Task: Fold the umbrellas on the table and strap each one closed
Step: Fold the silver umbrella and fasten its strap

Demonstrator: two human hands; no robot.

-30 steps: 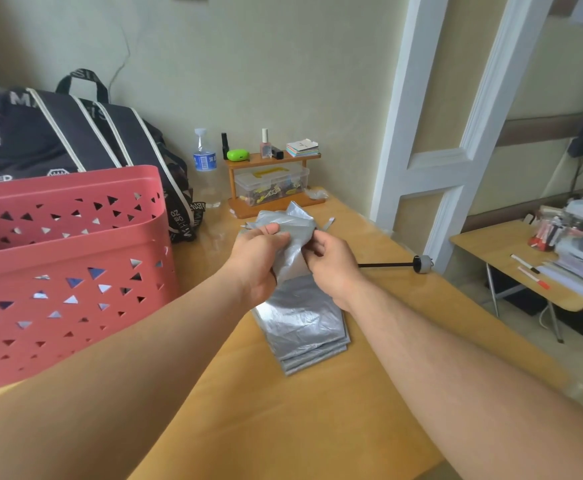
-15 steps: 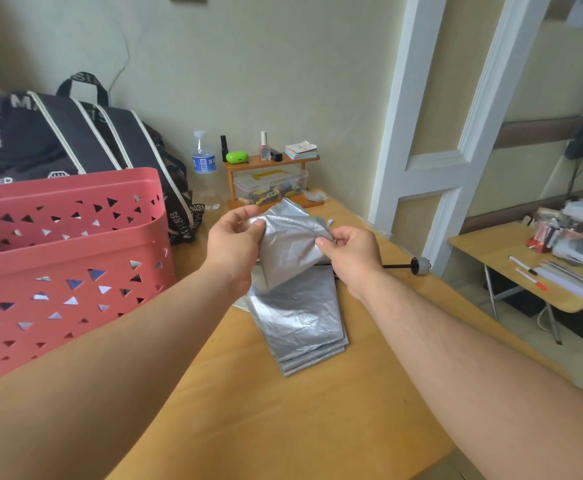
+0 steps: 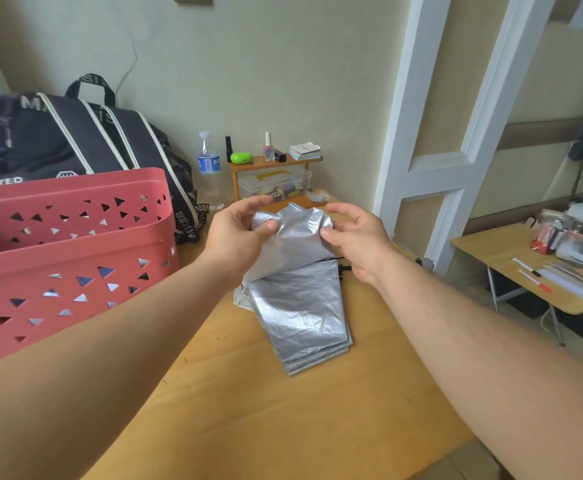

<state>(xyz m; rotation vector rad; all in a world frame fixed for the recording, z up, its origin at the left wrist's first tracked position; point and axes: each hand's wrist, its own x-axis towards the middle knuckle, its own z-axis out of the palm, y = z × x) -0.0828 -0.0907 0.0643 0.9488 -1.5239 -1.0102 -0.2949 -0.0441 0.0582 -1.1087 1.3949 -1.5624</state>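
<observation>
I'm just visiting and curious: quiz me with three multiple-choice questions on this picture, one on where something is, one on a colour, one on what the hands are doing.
1. Where is the basket?
A. left of the umbrella
B. right of the umbrella
C. on the floor

2. What colour is the umbrella fabric?
A. blue
B. silver-grey
C. yellow

3. What are the hands doing?
A. resting flat
B. both pinching the fabric
C. one holds a bottle

Key:
1 A, the basket sits on the table at the left.
2 B, the umbrella shines silver-grey.
3 B, the left hand and right hand pinch its raised end.
</observation>
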